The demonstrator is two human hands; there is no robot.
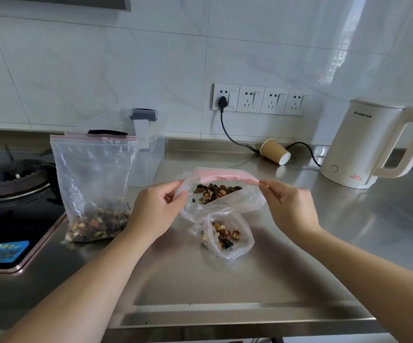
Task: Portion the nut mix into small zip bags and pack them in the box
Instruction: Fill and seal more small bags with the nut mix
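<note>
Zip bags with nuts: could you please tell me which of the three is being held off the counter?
The small bag pinched at its top corners by the left hand and right hand; the other small bag and the big bag rest on the counter.

White marble-veined wall tiles (126, 58) above a steel table (349, 231) — four-socket strip (259, 99), daylight glare at right.
</note>
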